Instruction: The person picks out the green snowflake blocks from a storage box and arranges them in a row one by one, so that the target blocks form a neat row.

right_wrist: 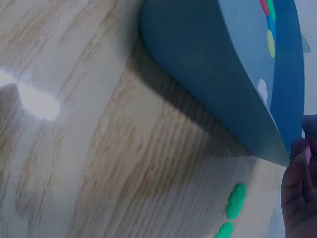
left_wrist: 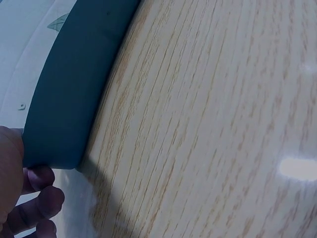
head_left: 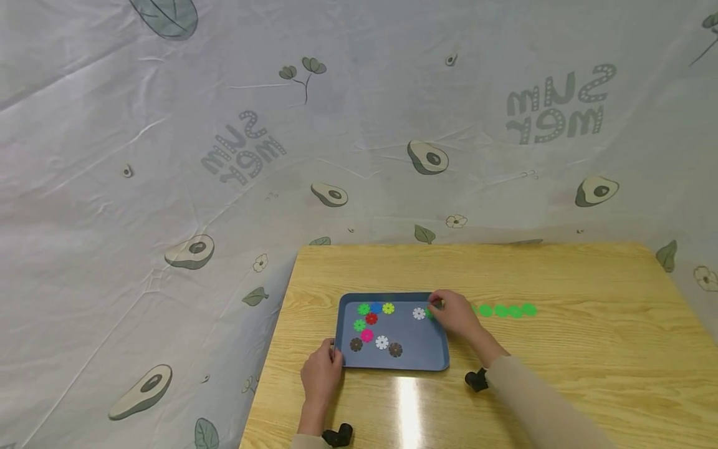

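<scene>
My left hand (head_left: 322,376) grips the near left part of the blue-grey tray (head_left: 415,360), thumb at the rim; the left wrist view shows curled fingers (left_wrist: 42,206) by its corner. At the far right corner, my right hand (head_left: 457,315) pinches at a green notched building disc (head_left: 429,313), which its fingertips partly cover. A white disc (head_left: 419,313) lies just left of it. The right wrist view shows the bent fingers (right_wrist: 297,173) by the tray corner, the pinched disc hidden there. Left in the tray lie several discs, among them blue (head_left: 376,308), red (head_left: 371,318) and pink (head_left: 367,335).
Right of the tray, several green discs (head_left: 501,310) form a row on the wooden table (head_left: 589,349). Behind the table hangs a pale printed sheet (head_left: 370,125). Each wrist wears a black device (head_left: 477,380).
</scene>
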The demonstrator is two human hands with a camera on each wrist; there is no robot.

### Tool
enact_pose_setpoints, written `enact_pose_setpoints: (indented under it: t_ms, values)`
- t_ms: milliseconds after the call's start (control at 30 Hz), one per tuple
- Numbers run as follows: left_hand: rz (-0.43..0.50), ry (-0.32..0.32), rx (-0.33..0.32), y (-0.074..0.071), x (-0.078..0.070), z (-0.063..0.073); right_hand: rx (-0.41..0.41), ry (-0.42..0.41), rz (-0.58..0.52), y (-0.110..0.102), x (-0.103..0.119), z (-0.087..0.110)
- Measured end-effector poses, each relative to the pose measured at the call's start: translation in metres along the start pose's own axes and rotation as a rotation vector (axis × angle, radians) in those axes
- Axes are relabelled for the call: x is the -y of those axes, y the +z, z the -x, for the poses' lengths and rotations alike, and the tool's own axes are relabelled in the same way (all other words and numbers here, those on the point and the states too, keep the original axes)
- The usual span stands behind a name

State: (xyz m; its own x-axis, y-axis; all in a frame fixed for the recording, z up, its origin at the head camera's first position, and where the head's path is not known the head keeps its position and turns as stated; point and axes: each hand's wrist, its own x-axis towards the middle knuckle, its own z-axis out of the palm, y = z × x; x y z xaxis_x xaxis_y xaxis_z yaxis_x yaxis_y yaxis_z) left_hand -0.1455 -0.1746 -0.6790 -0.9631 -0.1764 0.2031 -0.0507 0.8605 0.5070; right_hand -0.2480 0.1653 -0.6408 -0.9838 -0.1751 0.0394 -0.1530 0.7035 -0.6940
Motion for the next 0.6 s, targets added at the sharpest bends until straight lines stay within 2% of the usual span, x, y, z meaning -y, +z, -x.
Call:
enact_pose_setpoints:
  t_ms: [167,367,600]
  values:
    - [0.004,-0.007,0.014,-0.001,0.0,0.0,0.048,-0.033,0.112,0.004,0.005,-0.003]
    - [0.0,-0.003,0.013,0.0,0.0,0.0,0.14,-0.051,0.307,0.007,0.012,-0.01]
    - [-0.003,-0.018,0.023,-0.001,-0.001,0.0,0.207,-0.033,0.401,0.01,0.017,-0.013]
